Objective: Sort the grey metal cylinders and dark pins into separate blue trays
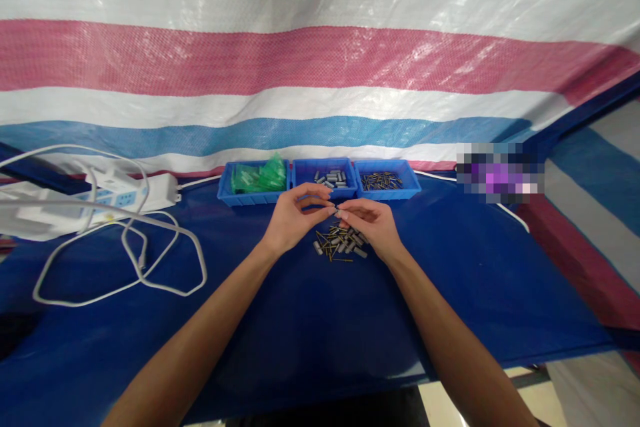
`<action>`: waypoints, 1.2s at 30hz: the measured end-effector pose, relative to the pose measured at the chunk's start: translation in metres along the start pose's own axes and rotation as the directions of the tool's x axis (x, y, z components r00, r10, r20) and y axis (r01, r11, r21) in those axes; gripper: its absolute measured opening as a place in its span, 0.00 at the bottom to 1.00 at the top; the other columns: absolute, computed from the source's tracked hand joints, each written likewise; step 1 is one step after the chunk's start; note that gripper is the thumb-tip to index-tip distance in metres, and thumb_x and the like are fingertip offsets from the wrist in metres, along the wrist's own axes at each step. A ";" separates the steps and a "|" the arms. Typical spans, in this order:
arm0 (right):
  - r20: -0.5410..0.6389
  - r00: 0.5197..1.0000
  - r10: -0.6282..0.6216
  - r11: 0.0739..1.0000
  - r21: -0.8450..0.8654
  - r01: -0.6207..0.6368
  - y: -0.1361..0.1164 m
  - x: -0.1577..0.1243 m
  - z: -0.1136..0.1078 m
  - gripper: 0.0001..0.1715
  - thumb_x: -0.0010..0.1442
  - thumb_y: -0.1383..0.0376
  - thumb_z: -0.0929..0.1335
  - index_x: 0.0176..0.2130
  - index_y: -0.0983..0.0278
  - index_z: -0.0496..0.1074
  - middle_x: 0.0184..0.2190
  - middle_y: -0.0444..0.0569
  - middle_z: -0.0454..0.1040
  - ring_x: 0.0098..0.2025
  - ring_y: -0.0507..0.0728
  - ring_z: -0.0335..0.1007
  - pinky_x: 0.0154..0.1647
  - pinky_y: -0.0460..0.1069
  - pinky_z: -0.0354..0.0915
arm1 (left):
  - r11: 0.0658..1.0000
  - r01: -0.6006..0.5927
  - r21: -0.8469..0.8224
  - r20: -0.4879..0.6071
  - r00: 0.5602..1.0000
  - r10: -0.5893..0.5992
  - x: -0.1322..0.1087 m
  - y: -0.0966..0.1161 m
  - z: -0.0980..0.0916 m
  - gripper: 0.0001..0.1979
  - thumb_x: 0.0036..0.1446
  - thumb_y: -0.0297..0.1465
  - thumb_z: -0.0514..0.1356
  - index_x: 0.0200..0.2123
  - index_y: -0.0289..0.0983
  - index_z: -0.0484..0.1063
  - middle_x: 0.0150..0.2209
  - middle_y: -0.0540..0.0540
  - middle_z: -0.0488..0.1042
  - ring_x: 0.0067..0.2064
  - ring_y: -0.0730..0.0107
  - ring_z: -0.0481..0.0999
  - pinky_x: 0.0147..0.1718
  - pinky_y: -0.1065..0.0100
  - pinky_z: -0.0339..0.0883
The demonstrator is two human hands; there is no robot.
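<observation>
My left hand [291, 219] and my right hand [376, 225] meet over the table, thumbs and fingertips pinched together. Whatever sits between the fingertips is tiny and mostly hidden. Just below them lies a loose pile of grey metal cylinders [360, 253] and thin brass-coloured pins [343, 260]. Behind my hands, the middle blue bin [300, 177] has several silver cylinders [336, 177] in it. Many thin dark pins [381, 181] fill part of the right blue bin [395, 195], and crumpled green plastic bags [260, 175] lie in the left blue bin [253, 199].
White power strips [120, 193] and a looping white cable [193, 290] occupy the table's left side. A blurred purple object [497, 177] is at the back right. The striped sheet [300, 60] hangs behind the blue table [480, 267].
</observation>
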State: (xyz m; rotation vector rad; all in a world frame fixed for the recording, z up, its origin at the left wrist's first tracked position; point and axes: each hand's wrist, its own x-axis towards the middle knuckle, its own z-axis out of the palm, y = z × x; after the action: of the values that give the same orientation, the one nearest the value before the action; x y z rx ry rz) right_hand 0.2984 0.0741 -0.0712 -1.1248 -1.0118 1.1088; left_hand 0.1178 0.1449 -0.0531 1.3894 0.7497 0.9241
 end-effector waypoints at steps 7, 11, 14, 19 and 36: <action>-0.106 0.994 -0.011 1.000 -0.026 0.008 0.002 0.004 -0.004 0.14 0.50 0.55 0.81 0.36 0.59 0.84 0.29 0.46 0.84 0.28 0.55 0.79 0.33 0.51 0.76 | 0.956 -0.029 0.292 -0.003 1.000 0.031 -0.002 -0.005 0.002 0.10 0.60 0.36 0.68 0.40 0.36 0.79 0.38 0.44 0.82 0.41 0.63 0.83 0.40 0.66 0.78; -0.231 0.967 -0.106 0.988 -0.133 0.076 0.003 0.008 -0.013 0.14 0.51 0.56 0.80 0.36 0.60 0.84 0.32 0.46 0.84 0.29 0.55 0.78 0.34 0.51 0.77 | 0.808 -0.241 0.538 0.217 0.966 0.144 -0.003 -0.007 0.001 0.08 0.66 0.33 0.62 0.40 0.37 0.81 0.39 0.44 0.83 0.40 0.63 0.83 0.43 0.63 0.77; -0.308 0.930 -0.198 0.968 -0.212 0.136 0.003 0.011 -0.021 0.14 0.54 0.55 0.79 0.38 0.60 0.83 0.33 0.47 0.84 0.29 0.55 0.78 0.35 0.53 0.77 | 0.668 -0.457 0.588 0.453 0.870 0.197 -0.005 -0.007 0.001 0.11 0.67 0.29 0.59 0.47 0.38 0.81 0.48 0.42 0.83 0.50 0.59 0.81 0.54 0.59 0.74; -0.383 0.877 -0.290 0.939 -0.290 0.184 0.002 0.011 -0.030 0.22 0.57 0.56 0.77 0.51 0.58 0.80 0.49 0.52 0.82 0.40 0.59 0.80 0.42 0.55 0.78 | 0.544 -0.574 0.613 0.594 0.788 0.163 -0.006 -0.008 0.002 0.15 0.68 0.24 0.56 0.51 0.37 0.80 0.50 0.41 0.82 0.53 0.59 0.79 0.57 0.57 0.71; -0.272 0.926 -0.260 0.940 -0.292 0.178 0.009 0.009 -0.022 0.13 0.61 0.59 0.73 0.46 0.59 0.78 0.44 0.50 0.81 0.31 0.54 0.77 0.36 0.52 0.77 | 0.273 -0.497 0.824 0.508 0.861 0.036 -0.005 -0.005 -0.007 0.09 0.66 0.24 0.57 0.39 0.37 0.78 0.39 0.42 0.79 0.45 0.58 0.77 0.43 0.62 0.71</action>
State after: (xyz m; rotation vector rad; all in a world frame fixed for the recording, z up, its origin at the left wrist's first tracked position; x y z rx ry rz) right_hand 0.3201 0.0799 -0.0831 -1.3119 -1.0264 0.6045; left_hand 0.1100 0.1441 -0.0591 2.7866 0.7497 0.3126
